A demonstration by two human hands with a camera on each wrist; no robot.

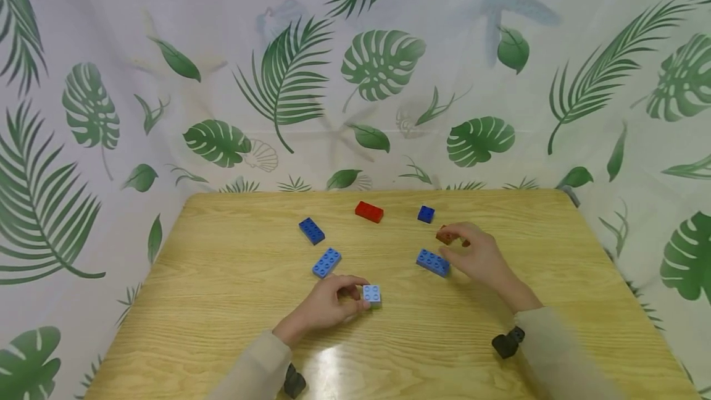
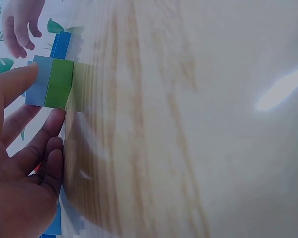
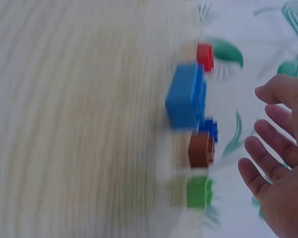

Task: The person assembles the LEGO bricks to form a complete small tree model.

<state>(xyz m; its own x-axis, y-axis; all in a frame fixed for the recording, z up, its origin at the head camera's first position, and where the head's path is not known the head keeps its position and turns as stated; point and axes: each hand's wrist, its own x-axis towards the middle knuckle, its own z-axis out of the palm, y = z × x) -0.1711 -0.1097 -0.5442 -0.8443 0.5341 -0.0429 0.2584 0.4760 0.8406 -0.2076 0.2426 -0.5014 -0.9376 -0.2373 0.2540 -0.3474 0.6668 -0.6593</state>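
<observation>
I watch the counter (image 1: 394, 354): right hand (image 1: 479, 258), fingers spread and empty; left hand (image 1: 332, 304), pinching. The long blue brick (image 1: 432, 263) lies just beside the right thumb, long axis running far-left to near-right; the left fingers hold the small light-blue-and-green stack (image 1: 371, 294).

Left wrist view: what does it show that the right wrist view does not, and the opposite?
Only the left wrist view: the left hand, pinching a light-blue block that sits on a green base block.
Only the right wrist view: a brown block and a stud-topped green block.
Both: the right hand, the wooden table and the leaf-patterned cloth.
</observation>
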